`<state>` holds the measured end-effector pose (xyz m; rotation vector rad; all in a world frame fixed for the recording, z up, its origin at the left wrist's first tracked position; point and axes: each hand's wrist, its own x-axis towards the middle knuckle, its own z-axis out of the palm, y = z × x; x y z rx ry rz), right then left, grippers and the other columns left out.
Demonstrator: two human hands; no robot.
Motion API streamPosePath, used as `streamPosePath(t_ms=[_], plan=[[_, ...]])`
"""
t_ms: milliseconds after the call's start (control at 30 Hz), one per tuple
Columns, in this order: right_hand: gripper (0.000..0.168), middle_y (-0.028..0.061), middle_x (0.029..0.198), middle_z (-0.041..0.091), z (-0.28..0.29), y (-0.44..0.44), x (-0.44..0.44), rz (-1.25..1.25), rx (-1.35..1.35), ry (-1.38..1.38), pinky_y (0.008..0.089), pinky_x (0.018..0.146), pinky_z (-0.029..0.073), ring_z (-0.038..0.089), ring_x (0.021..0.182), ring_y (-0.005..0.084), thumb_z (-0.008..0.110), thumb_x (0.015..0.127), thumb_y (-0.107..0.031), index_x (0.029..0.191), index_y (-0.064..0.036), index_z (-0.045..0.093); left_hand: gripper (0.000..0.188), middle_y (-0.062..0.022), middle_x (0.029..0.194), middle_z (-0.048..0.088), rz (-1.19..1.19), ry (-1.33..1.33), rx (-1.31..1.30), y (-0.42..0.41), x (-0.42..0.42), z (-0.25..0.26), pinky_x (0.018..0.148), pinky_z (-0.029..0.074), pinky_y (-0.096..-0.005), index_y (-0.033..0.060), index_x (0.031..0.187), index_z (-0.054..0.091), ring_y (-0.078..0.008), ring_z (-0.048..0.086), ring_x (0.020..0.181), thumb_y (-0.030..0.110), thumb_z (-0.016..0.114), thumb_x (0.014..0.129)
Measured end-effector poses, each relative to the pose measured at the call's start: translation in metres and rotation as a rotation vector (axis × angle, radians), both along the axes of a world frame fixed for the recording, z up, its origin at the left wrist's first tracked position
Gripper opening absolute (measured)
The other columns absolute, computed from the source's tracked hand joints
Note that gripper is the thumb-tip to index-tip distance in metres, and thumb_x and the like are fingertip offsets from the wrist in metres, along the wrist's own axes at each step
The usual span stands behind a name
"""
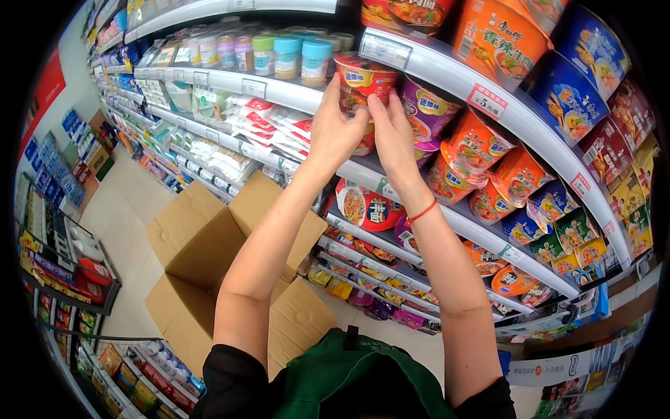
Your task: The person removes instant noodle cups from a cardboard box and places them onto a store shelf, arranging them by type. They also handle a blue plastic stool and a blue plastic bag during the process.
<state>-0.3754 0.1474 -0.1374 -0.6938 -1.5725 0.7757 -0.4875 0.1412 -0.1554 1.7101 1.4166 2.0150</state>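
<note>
A red instant noodle cup (361, 78) stands on the middle shelf, on top of another red cup (366, 144). My left hand (337, 128) grips its left side, the fingers reaching along the wall of the cup. On its front and right side, my right hand (391, 131) presses with the thumb and fingers. Stacked purple noodle cups (429, 112) stand directly right of my right hand. Pastel-lidded jars (287, 56) line the shelf at the left of the red cup.
An open cardboard box (191, 225) sits on the floor below my left arm, flaps spread. The upper shelf edge (434, 55) overhangs the cups. Orange noodle cups (476, 141) fill the shelf rightwards. Bowl noodles (366, 204) lie one shelf lower. Display racks (78, 262) stand across the aisle.
</note>
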Motion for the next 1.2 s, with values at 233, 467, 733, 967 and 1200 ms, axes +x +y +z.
streamPosePath(t_ms=[233, 467, 733, 967, 1200], plan=[[0.067, 0.0252, 0.128, 0.053, 0.003, -0.001, 0.003, 0.007, -0.033, -0.022, 0.0361, 0.098, 0.041, 0.054, 0.117, 0.0303, 0.052, 0.095, -0.038, 0.136, 0.012, 0.036, 0.076, -0.0200, 0.124, 0.057, -0.016, -0.009, -0.042, -0.006, 0.004, 0.000, 0.072, 0.050, -0.0258, -0.0029, 0.147, 0.027, -0.0123, 0.060, 0.082, 0.015, 0.064, 0.083], [0.070, 0.0219, 0.134, 0.050, 0.009, -0.038, 0.012, 0.144, -0.156, 0.077, 0.0307, 0.099, 0.041, 0.052, 0.119, 0.0215, 0.053, 0.098, -0.030, 0.145, 0.012, 0.022, 0.084, -0.0272, 0.149, 0.026, -0.166, -0.087, -0.104, -0.031, 0.019, -0.006, 0.077, 0.050, -0.0281, -0.0034, 0.148, 0.021, -0.0257, 0.058, 0.104, 0.020, 0.066, 0.082], [0.065, 0.0228, 0.145, 0.038, -0.001, -0.064, 0.037, 0.169, -0.204, 0.065, 0.0303, 0.107, 0.034, 0.040, 0.133, 0.0233, 0.052, 0.099, -0.027, 0.145, 0.010, 0.024, 0.078, -0.0107, 0.113, 0.055, -0.304, -0.107, -0.076, -0.063, 0.030, -0.040, 0.061, 0.045, -0.0224, 0.0041, 0.151, 0.017, -0.0069, 0.052, 0.070, -0.002, 0.059, 0.086], [0.050, 0.0241, 0.144, 0.040, -0.047, -0.098, 0.060, 0.212, -0.216, -0.037, 0.0361, 0.110, 0.032, 0.038, 0.136, 0.0287, 0.046, 0.101, -0.020, 0.143, 0.004, 0.035, 0.067, -0.0120, 0.117, 0.055, -0.450, -0.178, -0.169, -0.113, 0.049, -0.066, 0.080, 0.050, -0.0276, 0.0038, 0.148, 0.027, -0.0128, 0.061, 0.091, -0.004, 0.056, 0.089], [0.046, 0.0210, 0.145, 0.040, -0.090, -0.124, 0.069, 0.311, -0.393, -0.040, 0.0352, 0.109, 0.033, 0.039, 0.136, 0.0269, 0.044, 0.101, -0.015, 0.143, 0.003, 0.036, 0.063, -0.0138, 0.137, 0.043, -0.407, -0.177, -0.206, -0.152, 0.058, -0.107, 0.085, 0.051, -0.0307, 0.0021, 0.145, 0.034, -0.0164, 0.060, 0.103, -0.005, 0.058, 0.087]])
